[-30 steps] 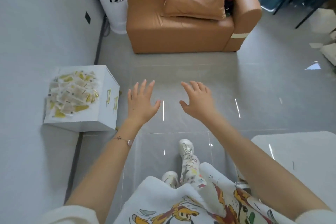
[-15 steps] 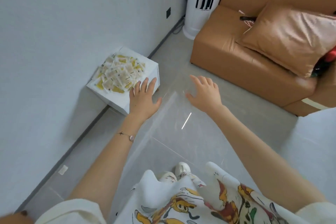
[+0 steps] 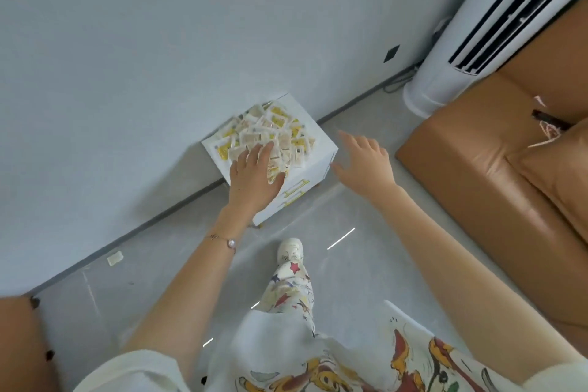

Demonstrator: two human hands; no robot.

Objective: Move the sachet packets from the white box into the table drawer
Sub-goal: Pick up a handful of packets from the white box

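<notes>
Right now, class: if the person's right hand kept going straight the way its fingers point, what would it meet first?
Probably the white box. The right hand is open beside the box's near corner, fingers aimed up and left toward the sachet packets on top. Depth is unclear, so it might pass just above the edge.

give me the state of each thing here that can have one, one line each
yellow and white sachet packets: piled loose on the box top
white box: front drawers shut
left hand: open, spread flat over the pile
right hand: open, empty, beside the box
</notes>
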